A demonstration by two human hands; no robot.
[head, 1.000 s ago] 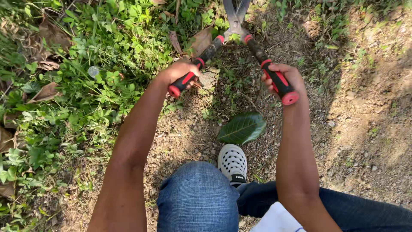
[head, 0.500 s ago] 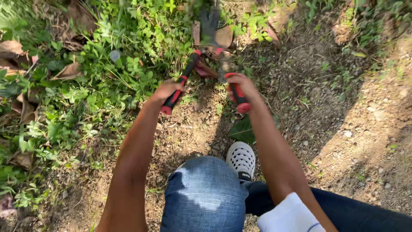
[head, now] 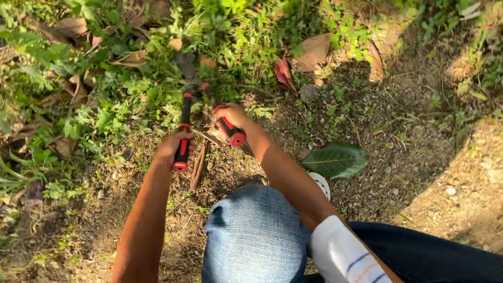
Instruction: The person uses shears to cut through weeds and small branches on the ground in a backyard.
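Bare dirt and leafy weeds [head: 105, 110] fill the ground — the hedge shears [head: 196, 112] now sit further left, blades buried in the greenery. Left hand [head: 177, 147] and right hand [head: 230, 116] each wrap a red-and-black handle, closer together than a second ago. Green leaf [head: 335, 160] beside the knee.

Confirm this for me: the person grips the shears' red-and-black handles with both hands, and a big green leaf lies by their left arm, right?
Not quite. The head view shows the big green leaf by the right arm; both the left hand and right hand do grip the shears' red-and-black handles.
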